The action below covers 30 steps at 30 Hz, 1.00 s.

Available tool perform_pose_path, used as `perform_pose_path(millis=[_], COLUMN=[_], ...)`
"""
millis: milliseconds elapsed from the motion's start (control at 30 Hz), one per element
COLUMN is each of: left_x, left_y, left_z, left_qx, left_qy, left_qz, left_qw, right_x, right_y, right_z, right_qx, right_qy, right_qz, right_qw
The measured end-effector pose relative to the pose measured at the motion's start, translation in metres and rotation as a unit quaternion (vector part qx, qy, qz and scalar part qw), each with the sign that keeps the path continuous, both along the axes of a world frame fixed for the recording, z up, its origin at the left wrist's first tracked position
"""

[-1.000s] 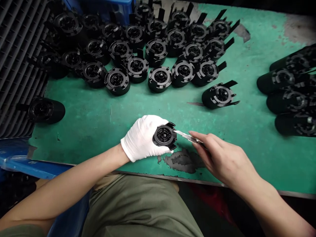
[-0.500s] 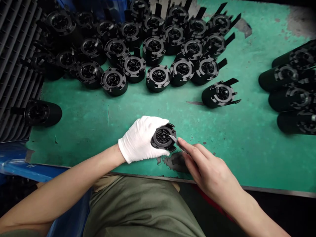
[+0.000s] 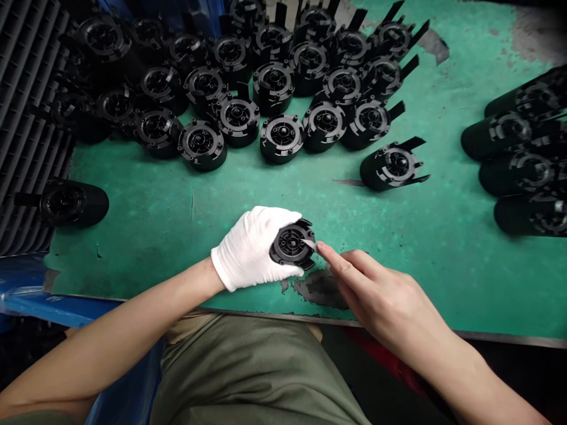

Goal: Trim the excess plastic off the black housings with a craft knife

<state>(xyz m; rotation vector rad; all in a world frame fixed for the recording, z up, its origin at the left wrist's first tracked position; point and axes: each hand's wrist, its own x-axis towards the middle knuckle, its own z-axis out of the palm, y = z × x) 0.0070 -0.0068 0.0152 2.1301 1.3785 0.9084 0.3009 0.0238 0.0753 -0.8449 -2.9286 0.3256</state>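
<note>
My left hand (image 3: 254,248), in a white glove, is wrapped round a black round plastic part (image 3: 291,244), its ribbed end facing up. My bare right hand (image 3: 376,283) grips a small knife (image 3: 310,244) with the index finger stretched along it. The blade tip lies over the ribbed face of the part, right of its centre; whether it touches cannot be made out. Most of the knife's handle is hidden by my fingers. Both hands are above the front of the green tabletop (image 3: 239,189).
Several similar black parts (image 3: 282,137) stand grouped at the back. One (image 3: 392,166) stands apart, right of centre, and another (image 3: 73,203) lies at the left. More (image 3: 500,136) lie at the right edge. A grey slatted crate (image 3: 26,118) and blue containers (image 3: 26,298) are on the left.
My right hand has turned slightly and its fingers are closer to the black part, with less of the knife showing. My left hand keeps its hold. The whole view has shifted slightly.
</note>
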Motion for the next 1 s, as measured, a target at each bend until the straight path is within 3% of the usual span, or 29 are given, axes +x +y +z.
perform_pose_path(millis=[233,400,633,1000], left_x=[-0.004,-0.012,-0.012,-0.012], left_y=[0.002,0.010,0.011,0.010], left_z=[0.001,0.006,0.005,0.000], left_qx=[-0.022,-0.055,-0.041,-0.038], left_qy=[-0.006,-0.002,0.010,0.018], left_qz=[-0.008,-0.056,-0.051,-0.048], left_qw=[1.000,0.997,0.998,0.998], right_x=[0.007,0.007,-0.002,-0.006], right_y=[0.020,0.049,0.088,0.123], right_z=[-0.001,0.002,0.003,-0.002], right_qx=[-0.017,0.019,0.042,-0.012], right_qy=[-0.008,-0.008,0.007,0.019], right_qz=[0.043,0.091,0.176,0.235], right_qw=[0.999,0.996,0.983,0.972])
